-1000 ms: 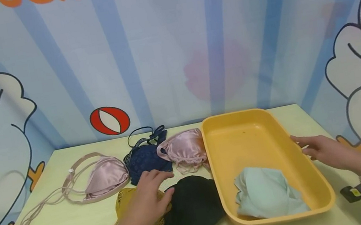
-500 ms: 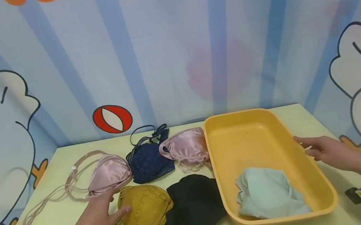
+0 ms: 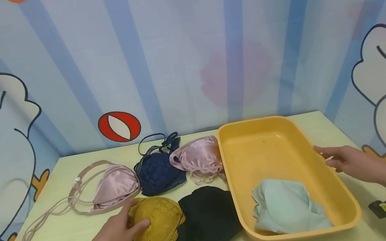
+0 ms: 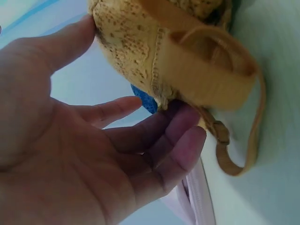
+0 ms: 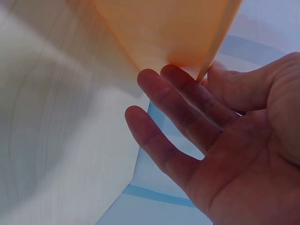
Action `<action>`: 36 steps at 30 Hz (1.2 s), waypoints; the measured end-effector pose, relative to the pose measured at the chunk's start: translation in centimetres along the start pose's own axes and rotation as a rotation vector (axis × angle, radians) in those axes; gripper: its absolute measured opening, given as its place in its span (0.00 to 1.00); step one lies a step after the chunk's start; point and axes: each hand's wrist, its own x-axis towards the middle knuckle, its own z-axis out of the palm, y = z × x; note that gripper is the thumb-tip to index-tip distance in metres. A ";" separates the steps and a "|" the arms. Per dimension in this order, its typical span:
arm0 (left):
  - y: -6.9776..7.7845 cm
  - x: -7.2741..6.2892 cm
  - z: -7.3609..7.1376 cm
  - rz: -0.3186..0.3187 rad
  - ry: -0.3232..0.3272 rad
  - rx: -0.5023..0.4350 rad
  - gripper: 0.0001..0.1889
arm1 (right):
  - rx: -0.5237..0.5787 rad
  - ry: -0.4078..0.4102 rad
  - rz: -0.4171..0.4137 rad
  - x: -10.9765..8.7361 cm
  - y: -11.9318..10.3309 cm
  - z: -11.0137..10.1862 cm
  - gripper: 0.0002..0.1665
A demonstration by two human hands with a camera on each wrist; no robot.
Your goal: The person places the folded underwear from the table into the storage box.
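A mustard lace bra [image 3: 159,221] lies folded on the table's front left part, cups up. My left hand [image 3: 111,237] is at its left side: in the left wrist view, the thumb touches the lace cup and loosely bent fingers [image 4: 187,150] lie by its lower edge and strap. A yellow plastic tray [image 3: 257,152] stands at right, holding a folded pale green garment [image 3: 288,206]. My right hand [image 3: 353,163] touches the tray's right rim with fairly straight fingers [image 5: 154,89] and thumb.
Beside the tray lies a black scalloped garment [image 3: 208,220]. Behind are a pink satin bra cup with long straps [image 3: 116,186], a dark blue lace bra [image 3: 159,173] and another pink satin piece [image 3: 200,157]. A printed backdrop [image 3: 183,55] rises at the table's back edge.
My left hand has moved left off the mustard bra, then back right against its left side. The right hand stays at the tray rim.
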 end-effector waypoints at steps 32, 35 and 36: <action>0.6 -0.7 -0.3 0.337 0.328 0.026 0.25 | -0.025 0.023 0.008 -0.1 -0.1 0.2 0.31; 0.8 -1.0 -0.8 0.332 0.357 0.012 0.26 | -0.019 0.017 0.011 -0.2 0.0 0.2 0.31; 0.9 -1.1 -0.9 0.336 0.373 0.011 0.26 | -0.017 0.015 0.010 -0.2 0.0 0.2 0.31</action>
